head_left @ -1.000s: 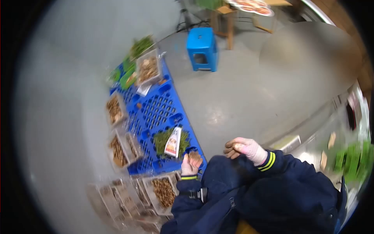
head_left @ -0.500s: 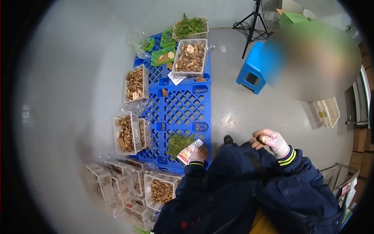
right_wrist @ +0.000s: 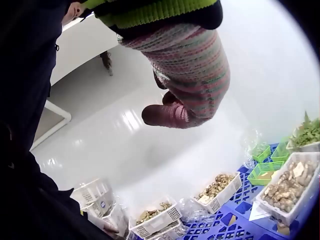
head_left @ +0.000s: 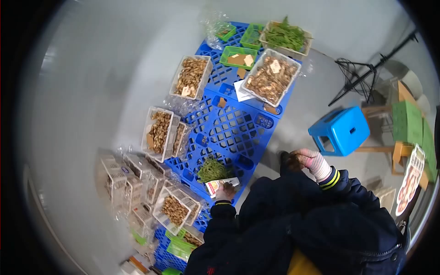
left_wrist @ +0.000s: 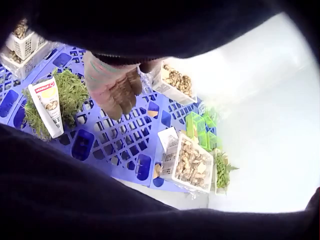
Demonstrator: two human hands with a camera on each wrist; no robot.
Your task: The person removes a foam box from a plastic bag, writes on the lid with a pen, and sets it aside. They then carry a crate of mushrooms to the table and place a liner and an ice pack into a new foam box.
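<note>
Printed white carton (head_left: pixel 214 187) on the blue pallet (head_left: pixel 263 134), lying partly over green fronds (left_wrist: pixel 72 92). Long axis: nearly crosswise in the head view; steep in the left wrist view, running upper left to lower right, red-labelled end uppermost. The gloved left hand (left_wrist: pixel 115 90), fingers relaxed and slightly bent, obscures the carton's right part in the head view; the left wrist view shows them apart. The right hand (right_wrist: pixel 192 85) is loosely curled, nothing visible in its grasp. Around: white crates (head_left: pixel 259 95) of brown produce; blue stool (head_left: pixel 339 130) beyond the pallet's right edge.
</note>
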